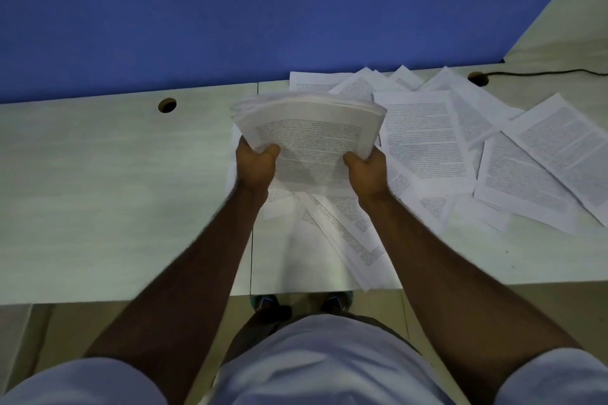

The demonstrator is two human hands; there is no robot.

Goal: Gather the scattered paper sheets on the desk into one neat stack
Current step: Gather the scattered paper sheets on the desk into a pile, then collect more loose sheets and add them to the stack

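Item: partial stack (pixel 309 141) of printed sheets, raised off the desk (pixel 98 191), far edge fanned and blurred.
Left hand (pixel 255 163): grips the stack's near-left corner, thumb on top, fingers curled out of sight beneath.
Right hand (pixel 368 169): grips the near-right corner likewise, thumb over the top sheet; fingers below not visible.
Loose sheets (pixel 424 141): many lie overlapping on the desk to the right of the stack and beneath it, some askew; one group (pixel 345 233) runs toward the near desk edge.
Surroundings: blue partition (pixel 230 10) behind the desk; cable hole (pixel 167 105) to the left; cable (pixel 543 73) at far right.
Step in hand: by appearance, squaring the gathered bundle; gathering is roughly part-done.
Next move calls for: tapping edges flush, then freeing one hand to collect the sheets at right without letting the bundle splay.
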